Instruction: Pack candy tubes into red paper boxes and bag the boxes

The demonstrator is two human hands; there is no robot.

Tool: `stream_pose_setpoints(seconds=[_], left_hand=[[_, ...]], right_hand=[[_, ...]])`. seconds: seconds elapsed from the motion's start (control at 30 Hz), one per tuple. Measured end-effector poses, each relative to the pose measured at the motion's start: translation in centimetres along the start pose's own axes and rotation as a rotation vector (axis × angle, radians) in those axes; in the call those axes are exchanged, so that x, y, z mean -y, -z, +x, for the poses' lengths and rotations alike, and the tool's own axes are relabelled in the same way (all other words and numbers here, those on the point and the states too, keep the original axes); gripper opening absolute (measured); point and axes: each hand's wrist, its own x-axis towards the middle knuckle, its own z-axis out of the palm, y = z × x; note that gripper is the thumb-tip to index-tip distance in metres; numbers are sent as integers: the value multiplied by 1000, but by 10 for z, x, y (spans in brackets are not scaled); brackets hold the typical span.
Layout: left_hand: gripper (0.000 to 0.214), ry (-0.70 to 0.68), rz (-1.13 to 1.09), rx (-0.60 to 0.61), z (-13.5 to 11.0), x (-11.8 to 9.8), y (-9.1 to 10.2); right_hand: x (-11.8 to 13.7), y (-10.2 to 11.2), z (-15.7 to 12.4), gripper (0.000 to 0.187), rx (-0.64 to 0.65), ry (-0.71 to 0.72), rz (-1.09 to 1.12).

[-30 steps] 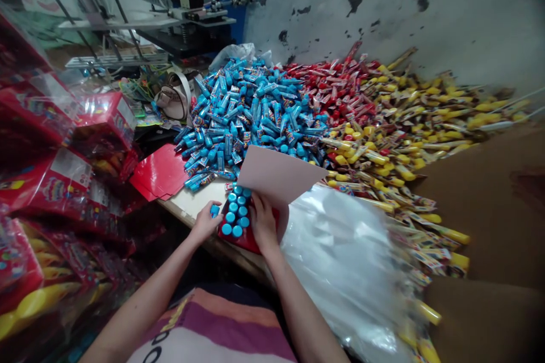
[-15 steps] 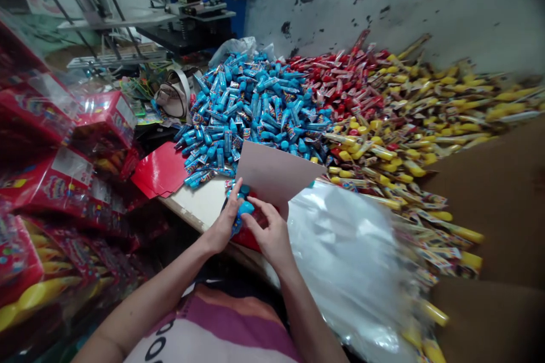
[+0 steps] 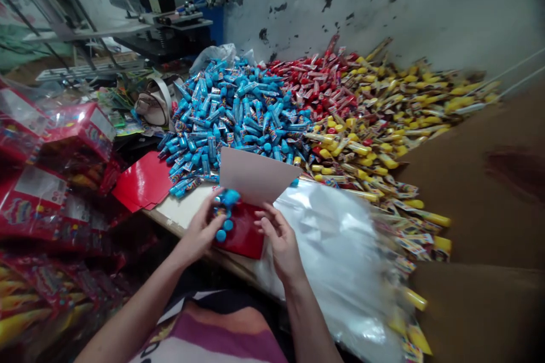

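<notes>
My left hand (image 3: 204,226) is wrapped round several blue-capped tubes (image 3: 225,226), thumb in front of them, at the left side of a red box (image 3: 246,229). Some tube ends are smeared by motion. The box has a pale upright flap (image 3: 258,173) at its back, and its inside is shiny red. Over the box's right side hovers my right hand (image 3: 281,241), empty, its fingers apart and slightly curled. Beyond the flap lies a heap of blue wrapped tubes (image 3: 244,110).
Clear plastic bags (image 3: 327,249) lie right of the box. Red tubes (image 3: 327,82) and yellow tubes (image 3: 383,119) are heaped behind. Flat red card (image 3: 145,181) and packed red boxes (image 3: 76,130) are on the left. Brown cardboard (image 3: 485,193) stands right; a metal machine (image 3: 166,17) stands behind.
My hands have moved apart: the right has drawn off the blue tubes, while the left keeps them. More of the box's red inside shows. The view has shifted right.
</notes>
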Motion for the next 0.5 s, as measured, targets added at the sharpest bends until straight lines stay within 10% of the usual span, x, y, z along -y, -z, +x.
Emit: stream_pose_setpoints(seconds=[0.13,0.3,0.5], left_hand=[[57,-56,363,-388,30,39,48],[47,17,829,-218,64,117,77],[42,-90,836,-13,98,141,41]], right_hand=[[5,54,41,47,-376,129,-70],[4,127,128,39,-415,57,-867],[4,144,230,23,-171,-49,-1381]])
